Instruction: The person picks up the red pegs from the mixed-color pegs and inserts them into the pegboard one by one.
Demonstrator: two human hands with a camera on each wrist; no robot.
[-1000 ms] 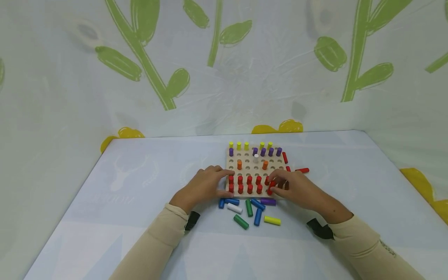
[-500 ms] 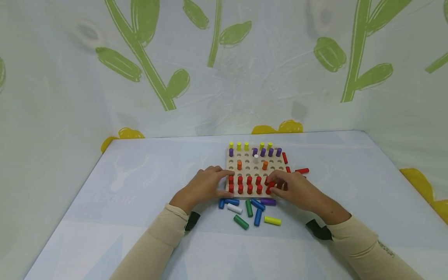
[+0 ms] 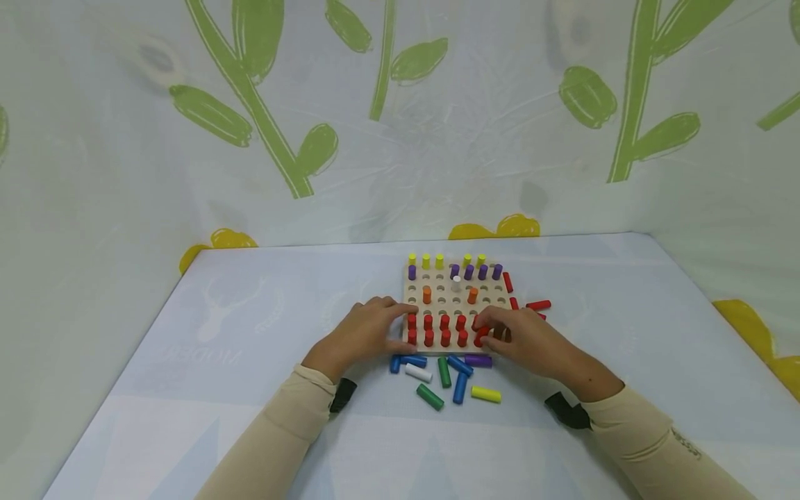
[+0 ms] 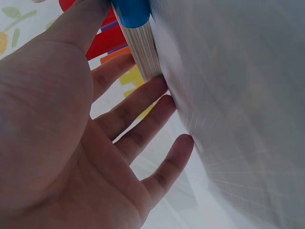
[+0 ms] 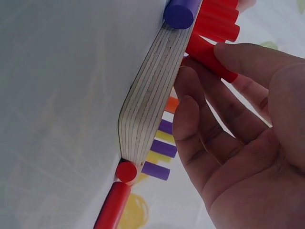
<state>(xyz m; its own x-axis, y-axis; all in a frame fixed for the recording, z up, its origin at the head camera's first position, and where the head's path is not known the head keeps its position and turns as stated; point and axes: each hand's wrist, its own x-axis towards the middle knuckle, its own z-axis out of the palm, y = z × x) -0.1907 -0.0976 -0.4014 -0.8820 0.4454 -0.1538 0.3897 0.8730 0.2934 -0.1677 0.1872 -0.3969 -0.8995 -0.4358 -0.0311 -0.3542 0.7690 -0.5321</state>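
Observation:
A wooden pegboard (image 3: 441, 293) carries upright pegs in several colours, with two rows of red pegs (image 3: 444, 330) nearest the front. My right hand (image 3: 525, 338) pinches a red peg (image 5: 209, 58) between thumb and fingers at the right end of the front red row. This peg leans, with its lower end at the board's top face. My left hand (image 3: 365, 332) rests at the board's left side, thumb near the front corner and index fingertip by the red pegs. Its other fingers (image 4: 155, 117) are spread loosely beside the board's layered edge (image 4: 143, 52).
In front of the board lie loose blue (image 3: 460, 387), green (image 3: 430, 396), white (image 3: 418, 373), purple (image 3: 478, 361) and yellow pegs (image 3: 486, 394). Several red pegs (image 3: 538, 305) lie along its right side. Behind the table (image 3: 300, 444) hangs a leaf-patterned cloth (image 3: 475, 132).
My right hand has shifted slightly left, and the red peg in it has dropped a little toward the board. The left hand stays in place.

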